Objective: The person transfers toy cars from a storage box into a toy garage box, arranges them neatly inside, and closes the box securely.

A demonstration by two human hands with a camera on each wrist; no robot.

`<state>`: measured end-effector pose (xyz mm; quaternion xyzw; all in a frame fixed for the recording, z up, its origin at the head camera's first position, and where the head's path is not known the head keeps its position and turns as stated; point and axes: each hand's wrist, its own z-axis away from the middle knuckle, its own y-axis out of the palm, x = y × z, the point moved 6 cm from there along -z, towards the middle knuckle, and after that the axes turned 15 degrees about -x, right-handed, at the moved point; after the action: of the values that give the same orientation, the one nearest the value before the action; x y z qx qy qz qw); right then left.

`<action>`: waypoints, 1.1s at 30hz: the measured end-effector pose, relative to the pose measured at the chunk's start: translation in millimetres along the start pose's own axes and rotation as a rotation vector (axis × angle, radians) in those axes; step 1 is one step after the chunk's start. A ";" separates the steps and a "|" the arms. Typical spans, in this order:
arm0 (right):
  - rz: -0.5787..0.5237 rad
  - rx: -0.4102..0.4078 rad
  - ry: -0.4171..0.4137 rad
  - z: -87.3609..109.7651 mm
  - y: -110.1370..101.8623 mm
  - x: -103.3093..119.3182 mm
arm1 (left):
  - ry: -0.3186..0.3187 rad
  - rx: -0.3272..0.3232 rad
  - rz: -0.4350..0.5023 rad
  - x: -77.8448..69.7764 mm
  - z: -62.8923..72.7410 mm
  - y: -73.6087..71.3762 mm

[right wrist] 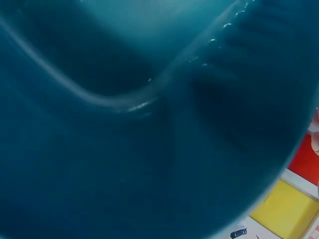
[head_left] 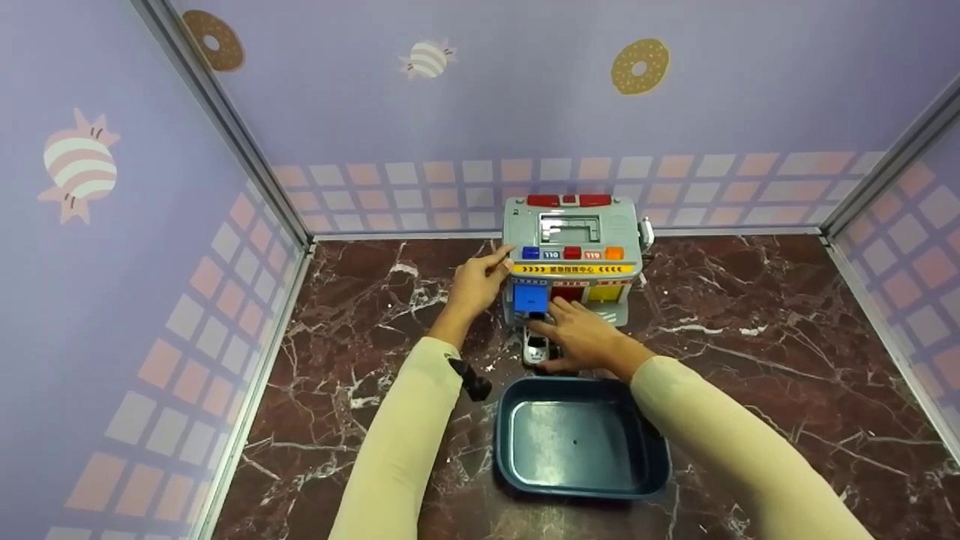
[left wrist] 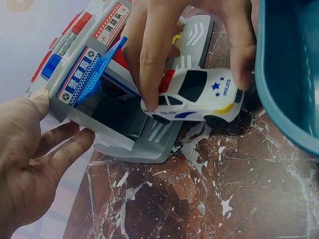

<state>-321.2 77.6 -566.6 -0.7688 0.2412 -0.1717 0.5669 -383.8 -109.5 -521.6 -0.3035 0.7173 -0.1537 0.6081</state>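
Observation:
A white toy police car (left wrist: 194, 97) with a red light bar is at the doorway of a grey toy rescue station (head_left: 574, 268). My right hand (head_left: 589, 337) pinches the car lengthwise between thumb and fingers, one end facing the station. Above that doorway the blue door (left wrist: 101, 72) is swung up. My left hand (head_left: 476, 285) grips the station's left front corner, thumb on the roof's front edge, fingers against the side wall. In the right wrist view a basin fills most of the picture, and the car is hidden.
The dark blue basin (head_left: 574, 450) stands just in front of the station, under my right forearm. Beside the blue door are a red door (head_left: 566, 292) and a yellow door (head_left: 604, 292). Patterned purple panels (head_left: 525, 112) enclose the marbled surface (head_left: 750, 360) at back and sides.

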 end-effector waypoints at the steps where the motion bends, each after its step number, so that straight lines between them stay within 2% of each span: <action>1: 0.004 0.005 -0.002 -0.6 1.9 0.9 | 0.005 -0.005 -0.008 0.2 0.0 -0.3; 6: 0.002 0.028 -0.002 -3.3 9.7 4.1 | 0.003 0.000 -0.023 0.7 0.5 0.1; 12: -0.007 0.012 0.011 -8.7 11.9 4.4 | -0.012 0.019 -0.018 1.5 1.6 0.4; 17: -0.002 0.009 0.028 -10.2 11.8 3.3 | 0.010 0.016 -0.028 0.2 2.1 -1.0; 23: 0.048 0.029 0.049 -9.1 13.7 2.7 | 0.010 0.008 -0.013 -1.1 1.2 -1.9; 26: 0.094 -0.002 0.032 -8.3 13.2 3.8 | 0.009 0.007 -0.006 -1.2 1.3 -1.7; 33: 0.208 -0.159 -0.058 -6.0 9.0 10.2 | 0.001 0.009 -0.013 -0.2 2.4 -1.3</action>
<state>-317.6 65.0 -573.5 -0.7869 0.3158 -0.0699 0.5256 -381.1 -110.0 -521.2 -0.3051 0.7150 -0.1611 0.6080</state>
